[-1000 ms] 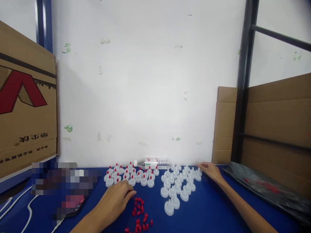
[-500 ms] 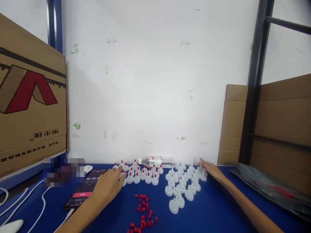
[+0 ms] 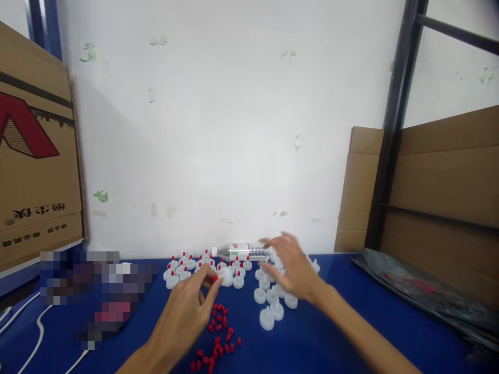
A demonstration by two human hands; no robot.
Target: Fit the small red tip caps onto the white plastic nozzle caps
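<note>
- One left hand (image 3: pixel 187 304), lower centre, now pinches a red cap (image 3: pixel 214 279) at a white lid (image 3: pixel 226 278), apparently pairing them.
- Right hand (image 3: pixel 295 266), right of centre, has swung inward over uncapped lids (image 3: pixel 267 319), fingers apart.

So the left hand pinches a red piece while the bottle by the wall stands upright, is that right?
Not quite: the head view shows the bottle by the wall lying on its side. The left hand does pinch a red piece.
</note>
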